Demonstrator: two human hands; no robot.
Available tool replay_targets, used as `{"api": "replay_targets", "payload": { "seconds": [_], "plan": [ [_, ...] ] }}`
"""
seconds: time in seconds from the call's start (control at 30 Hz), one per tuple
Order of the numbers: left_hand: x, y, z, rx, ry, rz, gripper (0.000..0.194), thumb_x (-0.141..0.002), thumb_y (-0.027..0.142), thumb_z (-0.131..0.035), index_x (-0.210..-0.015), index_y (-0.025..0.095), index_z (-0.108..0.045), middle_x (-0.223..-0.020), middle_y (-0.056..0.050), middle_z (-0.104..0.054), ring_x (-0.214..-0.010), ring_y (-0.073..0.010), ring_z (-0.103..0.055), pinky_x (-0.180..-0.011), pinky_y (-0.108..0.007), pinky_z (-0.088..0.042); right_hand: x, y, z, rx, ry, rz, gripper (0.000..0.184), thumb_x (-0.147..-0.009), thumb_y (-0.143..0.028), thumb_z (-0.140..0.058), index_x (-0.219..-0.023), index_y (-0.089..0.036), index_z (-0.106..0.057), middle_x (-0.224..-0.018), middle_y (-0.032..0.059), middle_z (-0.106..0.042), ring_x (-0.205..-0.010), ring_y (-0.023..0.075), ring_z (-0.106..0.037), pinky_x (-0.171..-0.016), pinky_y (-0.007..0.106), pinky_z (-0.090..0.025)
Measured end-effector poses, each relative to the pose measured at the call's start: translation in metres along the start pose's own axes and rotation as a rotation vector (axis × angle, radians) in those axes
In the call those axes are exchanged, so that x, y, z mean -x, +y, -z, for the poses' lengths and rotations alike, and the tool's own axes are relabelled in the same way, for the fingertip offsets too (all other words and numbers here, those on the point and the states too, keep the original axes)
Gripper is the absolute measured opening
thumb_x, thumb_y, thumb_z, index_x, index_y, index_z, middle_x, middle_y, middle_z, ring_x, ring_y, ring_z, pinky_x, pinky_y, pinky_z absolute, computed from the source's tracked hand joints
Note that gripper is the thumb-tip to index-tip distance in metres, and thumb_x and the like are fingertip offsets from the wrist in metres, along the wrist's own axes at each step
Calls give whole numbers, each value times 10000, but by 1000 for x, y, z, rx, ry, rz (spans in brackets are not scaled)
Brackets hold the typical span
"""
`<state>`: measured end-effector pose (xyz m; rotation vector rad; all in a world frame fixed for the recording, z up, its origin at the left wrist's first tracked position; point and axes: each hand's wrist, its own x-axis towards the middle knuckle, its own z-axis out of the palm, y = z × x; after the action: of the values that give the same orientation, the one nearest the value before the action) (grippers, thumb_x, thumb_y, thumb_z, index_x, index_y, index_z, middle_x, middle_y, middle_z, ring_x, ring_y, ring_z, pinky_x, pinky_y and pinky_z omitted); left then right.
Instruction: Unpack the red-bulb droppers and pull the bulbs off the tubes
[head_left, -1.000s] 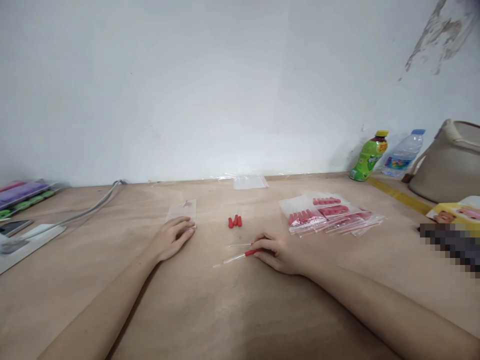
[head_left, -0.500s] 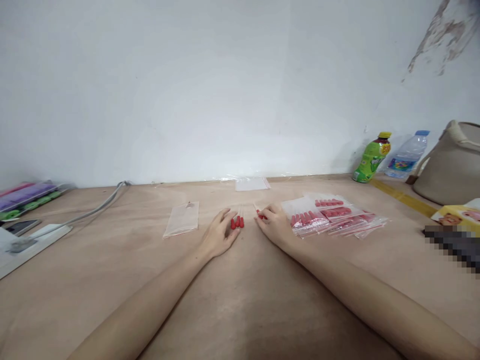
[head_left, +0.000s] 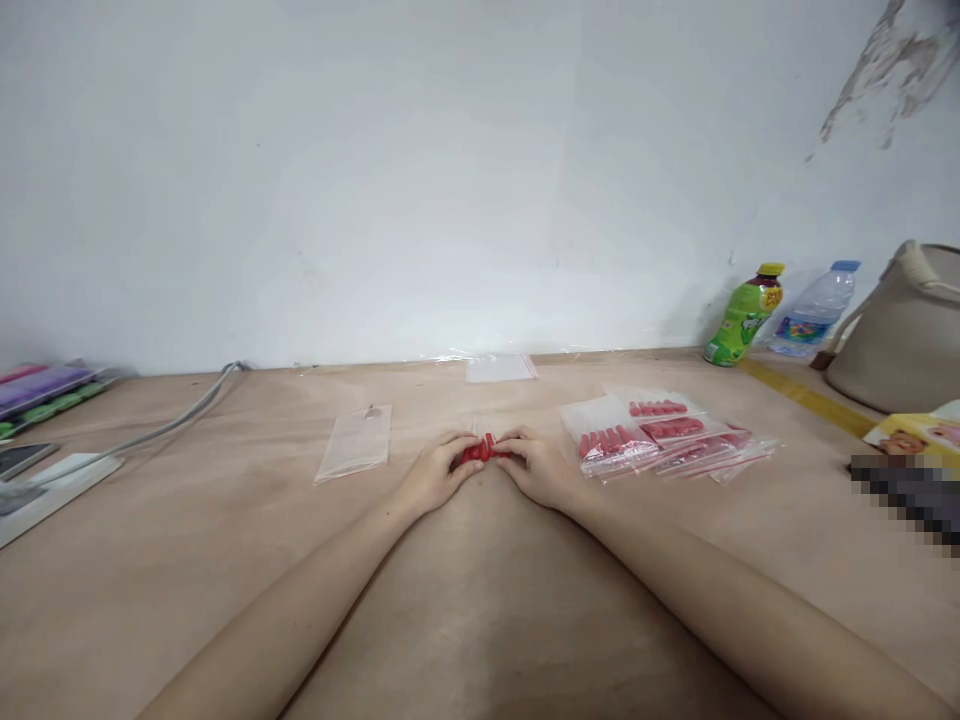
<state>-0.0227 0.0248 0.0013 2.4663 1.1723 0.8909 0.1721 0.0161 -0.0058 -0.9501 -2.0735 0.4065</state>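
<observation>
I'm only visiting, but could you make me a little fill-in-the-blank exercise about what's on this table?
1. The left hand and the right hand are both at the loose pieces, which are coloured ____.
2. The plastic bags with similar pieces inside lie on the person's ____ side.
3. The green bottle has a ____ cap.
4. The clear bottle beside it has a ____ cap.

Missing words: red; right; yellow; blue.
</observation>
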Motion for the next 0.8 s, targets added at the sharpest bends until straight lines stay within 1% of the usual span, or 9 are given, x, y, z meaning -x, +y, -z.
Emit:
{"api": "replay_targets", "payload": {
  "seconds": [0.2,0.33,0.43,0.53,0.6,0.63,0.7,0.73,0.8],
  "plan": [
    [-3,-6,-3,-1,53,93,352,-759,356,-599,-1064,187,-550,-987,-55,-594,-873,-184,-573,-772,-323,-483,-4,-1,0,6,27,-71,160,-760,-155,-573,-904,-171,-641,-888,54,-600,-828,150,-561,-785,295,-456],
    [-3,-12,-4,-6,63,82,331,-779,337,-576,-1072,187,-543,-986,-52,-594,-886,-177,-580,-789,-315,-481,-6,-2,-2,26,35,-105,139,-738,-203,-620,-871,-169,-642,-874,49,-589,-814,149,-556,-773,291,-451],
    [-1,-12,-2,-31,86,78,350,-791,348,-555,-1102,188,-531,-1080,-66,-563,-988,-192,-549,-859,-336,-453,-5,-3,4,81,63,-64,203,-731,-264,-634,-911,-170,-633,-923,63,-577,-847,157,-554,-787,297,-443],
    [7,-8,5,-200,137,70,349,-820,393,-498,-1108,202,-544,-1197,-76,-503,-1134,-215,-454,-955,-371,-381,1,-2,27,212,62,19,211,-756,-303,-596,-922,-177,-629,-948,77,-575,-891,178,-541,-808,321,-423],
    [16,-6,11,-390,180,89,346,-841,417,-444,-1088,209,-569,-1217,-84,-495,-1186,-236,-399,-997,-407,-321,9,0,49,354,-5,38,208,-751,-327,-592,-896,-186,-638,-918,77,-589,-902,202,-534,-823,361,-398],
    [20,-5,14,-484,193,118,357,-844,427,-427,-1088,213,-575,-1229,-92,-489,-1209,-254,-369,-1015,-437,-278,14,2,61,430,-63,40,214,-740,-350,-600,-882,-195,-644,-911,74,-599,-913,217,-530,-837,388,-379],
    [31,-5,20,-641,191,221,409,-835,467,-411,-1133,225,-554,-1274,-109,-454,-1250,-302,-301,-1028,-513,-183,26,6,82,532,-170,52,261,-709,-393,-621,-898,-215,-649,-927,71,-608,-916,230,-532,-863,427,-348],
    [37,-5,23,-690,170,293,447,-830,491,-400,-1171,232,-527,-1296,-115,-433,-1262,-324,-274,-1020,-546,-148,33,9,91,569,-196,49,291,-711,-404,-614,-933,-219,-642,-955,74,-607,-936,237,-530,-890,449,-325],
    [48,-7,30,-711,98,433,513,-831,530,-352,-1236,234,-463,-1317,-125,-411,-1264,-341,-264,-999,-573,-143,45,16,104,612,-211,35,373,-726,-419,-595,-1036,-212,-606,-1012,90,-600,-984,252,-521,-933,494,-277]
  ]
}}
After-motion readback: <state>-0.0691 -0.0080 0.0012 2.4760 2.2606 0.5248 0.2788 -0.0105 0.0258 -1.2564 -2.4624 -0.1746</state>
